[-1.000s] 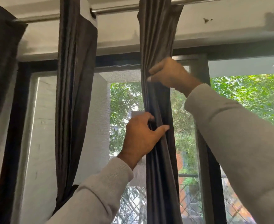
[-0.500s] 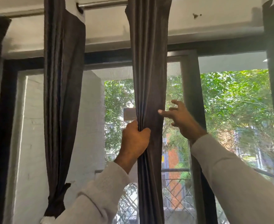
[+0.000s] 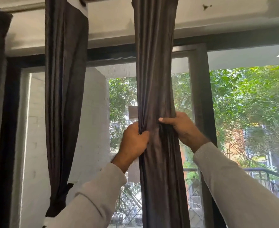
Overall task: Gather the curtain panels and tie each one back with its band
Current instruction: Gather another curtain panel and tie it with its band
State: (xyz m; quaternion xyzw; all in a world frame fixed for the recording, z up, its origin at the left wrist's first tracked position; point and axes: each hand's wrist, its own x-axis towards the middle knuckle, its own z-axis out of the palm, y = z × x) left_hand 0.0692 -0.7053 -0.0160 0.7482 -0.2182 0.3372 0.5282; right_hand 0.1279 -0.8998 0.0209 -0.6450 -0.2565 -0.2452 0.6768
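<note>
Moved: right hand (image 3: 183,127) dropped, now clamping middle panel (image 3: 155,71) opposite left hand (image 3: 133,142).
Grip: both holding bunched folds.
Handling: soft, slippery; hold mid-height.

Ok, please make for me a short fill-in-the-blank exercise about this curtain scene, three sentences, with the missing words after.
1. Both hands grip the ____ curtain panel, the one hanging before the open view of trees.
2. The left hand holds this panel at its ____ edge, the right hand at the opposite edge.
3. The panel to the left is already gathered low by a dark ____.

Missing words: middle; left; band
</note>
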